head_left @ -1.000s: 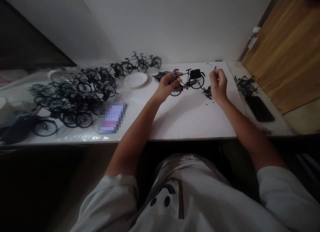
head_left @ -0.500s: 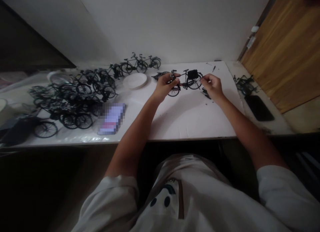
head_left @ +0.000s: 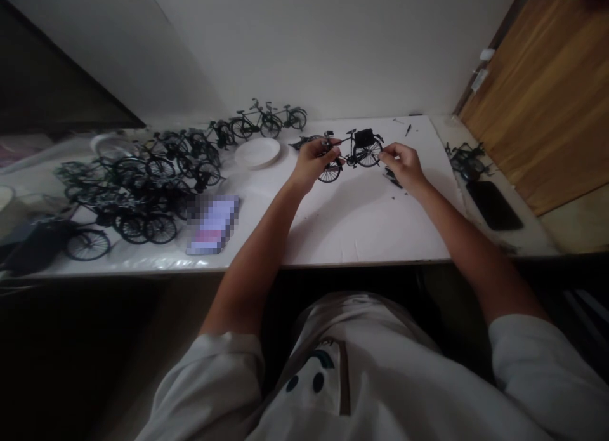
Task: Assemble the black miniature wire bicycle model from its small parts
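Observation:
A black model bicycle (head_left: 352,154) with a dark box over its rear wheel is held up above the white board. My left hand (head_left: 311,165) is closed around its front end, by the handlebar and front wheel, and hides part of the frame. At the rear wheel's right edge, my right hand (head_left: 403,165) has thumb and fingers pinched together, touching the wheel rim. Below that hand, a small dark tool (head_left: 392,177) lies on the board. Another dark model bicycle (head_left: 307,141) lies behind my left hand, partly covered.
Several model bicycles (head_left: 152,174) crowd the left side. A white round lid or dish (head_left: 258,153) and a blurred phone (head_left: 212,225) lie nearer the middle. To the right are a dark phone-like slab (head_left: 495,205), more bicycle parts (head_left: 469,160) and a wooden panel (head_left: 547,98).
The model bicycle has shifted very slightly left and its rear end tilts a little differently. My right fingers have slid slightly down along the rear wheel's edge.

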The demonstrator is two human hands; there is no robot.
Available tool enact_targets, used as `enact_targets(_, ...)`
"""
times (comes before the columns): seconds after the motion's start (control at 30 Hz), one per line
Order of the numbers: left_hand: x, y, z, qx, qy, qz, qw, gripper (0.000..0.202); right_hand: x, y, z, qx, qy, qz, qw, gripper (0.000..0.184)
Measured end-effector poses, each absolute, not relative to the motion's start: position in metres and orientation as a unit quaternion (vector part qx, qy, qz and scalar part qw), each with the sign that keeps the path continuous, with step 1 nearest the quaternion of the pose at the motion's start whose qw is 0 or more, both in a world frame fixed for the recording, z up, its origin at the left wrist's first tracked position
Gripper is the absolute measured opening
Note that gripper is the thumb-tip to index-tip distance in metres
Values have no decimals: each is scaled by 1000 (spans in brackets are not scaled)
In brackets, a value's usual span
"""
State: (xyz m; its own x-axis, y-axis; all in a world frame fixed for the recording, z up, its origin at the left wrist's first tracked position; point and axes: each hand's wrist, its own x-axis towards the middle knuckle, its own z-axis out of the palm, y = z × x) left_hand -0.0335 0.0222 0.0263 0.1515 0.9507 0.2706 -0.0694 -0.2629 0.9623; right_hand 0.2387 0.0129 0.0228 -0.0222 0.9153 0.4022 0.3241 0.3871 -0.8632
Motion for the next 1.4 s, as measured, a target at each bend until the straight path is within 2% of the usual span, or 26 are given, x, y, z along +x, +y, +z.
enact_targets(0.23, -34, 24, 24, 597, 381, 520, 477, 39, 239, 16, 19, -465, -639, 299, 535, 44)
enact_targets(0.5, -35, 22, 27, 587, 382, 519, 490, 40, 241, 14, 24, -475, -653, 295, 511, 22)
enact_targets(0.77, -36, 24, 24, 590, 378, 514, 494, 36, 238, 12, 28, -501, -645, 280, 505, 20)
enact_targets(0.9, -35, 25, 23, 594, 379, 518, 485, 37, 245, 13, 31, -499, -631, 304, 510, 28)
enact_targets(1.13, -37, 24, 26, 581, 392, 534, 473, 41, 251, 6, 34, -472, -707, 334, 407, 47)
enact_targets(1.4, -35, 24, 23, 577, 387, 553, 460, 44, 236, -3, 32, -480, -703, 316, 420, 61)
